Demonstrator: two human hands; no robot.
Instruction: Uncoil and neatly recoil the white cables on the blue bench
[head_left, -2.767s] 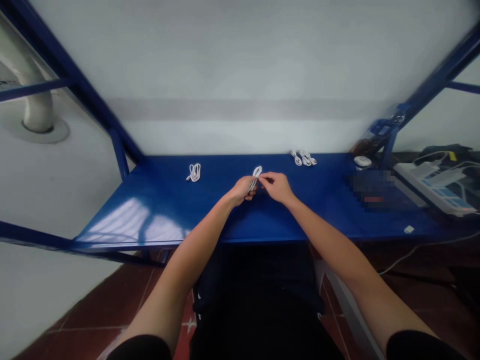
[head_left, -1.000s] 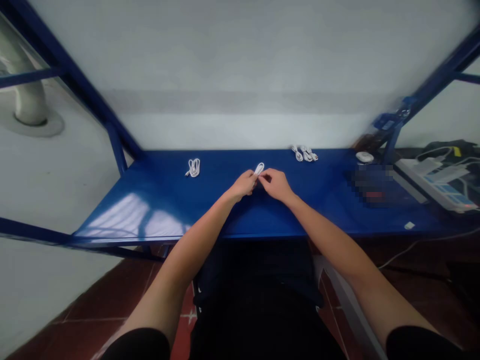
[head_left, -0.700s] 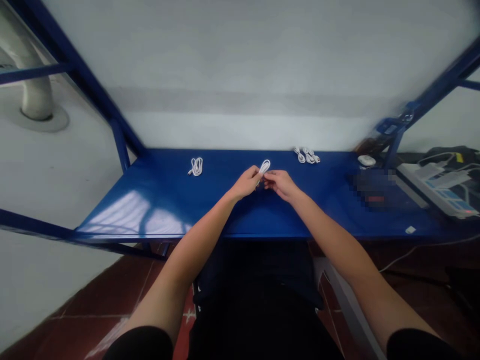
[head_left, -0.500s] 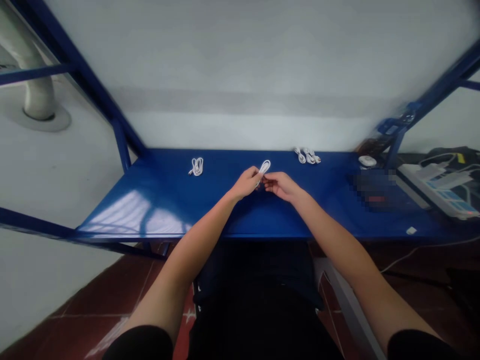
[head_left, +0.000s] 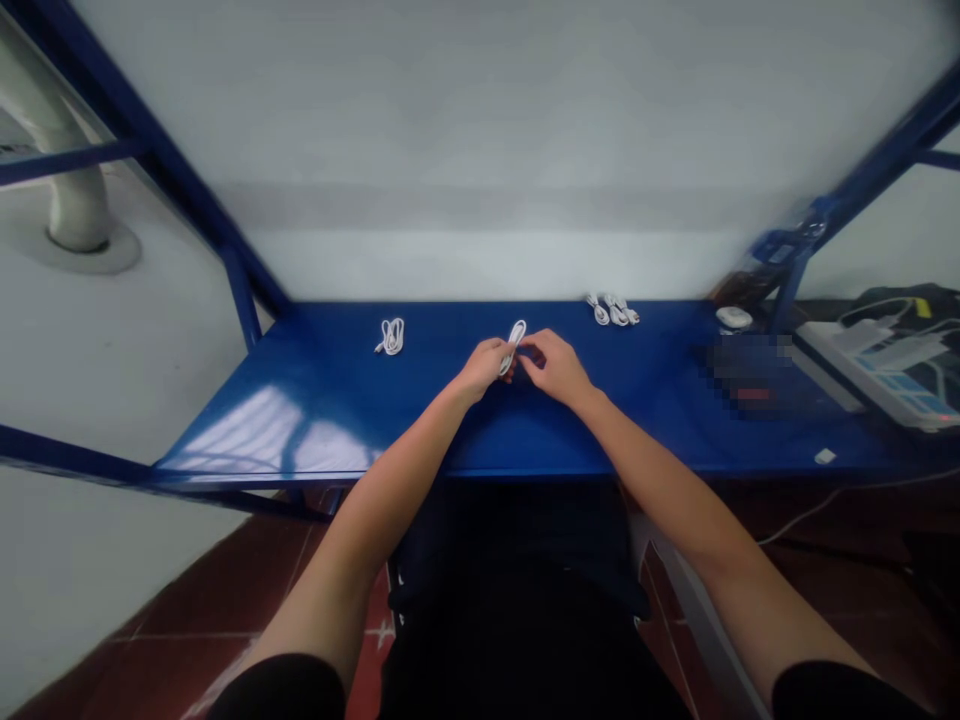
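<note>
Above the middle of the blue table (head_left: pixel 315 420), my left hand (head_left: pixel 486 366) is closed round a small coiled white cable (head_left: pixel 514 338), whose loop sticks up past the fingers. My right hand (head_left: pixel 553 366) pinches the same cable from the right, fingertips against those of the left. A second coiled white cable (head_left: pixel 390 336) lies on the table to the left, apart from both hands. Several more white cables (head_left: pixel 613 312) lie bunched at the back edge to the right.
A blue metal frame (head_left: pixel 187 200) rises on both sides of the table against a white wall. At the right are a small white round object (head_left: pixel 733 318), a power strip (head_left: pixel 885 370) with cables, and a small white piece (head_left: pixel 823 457) near the front edge.
Both hands have stayed together on the coiled cable, working it slightly; the loop has tilted a little leftward. The view has shifted slightly.
</note>
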